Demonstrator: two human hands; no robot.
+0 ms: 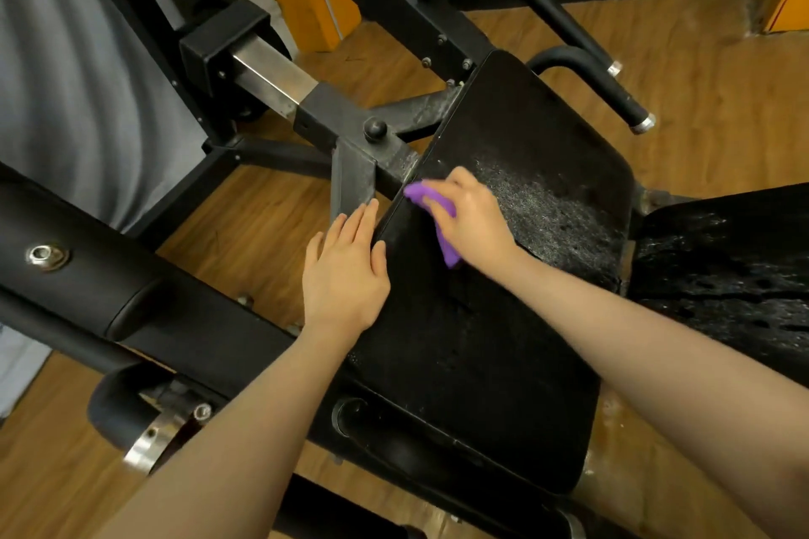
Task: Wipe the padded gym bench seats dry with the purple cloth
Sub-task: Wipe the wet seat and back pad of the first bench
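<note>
A black padded bench seat (481, 341) fills the middle of the view, its far right part speckled with water drops. My right hand (475, 219) presses a bunched purple cloth (427, 197) onto the seat near its left edge. The cloth shows above and below the hand. My left hand (346, 271) rests flat with straight fingers on the seat's left edge, thumb lying on the pad. A second black padded seat (726, 271), also wet, lies at the right.
A black steel machine frame (350, 118) with a knob and a bare metal bar runs to the left. Padded rollers (87, 249) cross the lower left. Two handles (582, 39) stick out beyond the seat. A wooden floor (700, 101) lies below.
</note>
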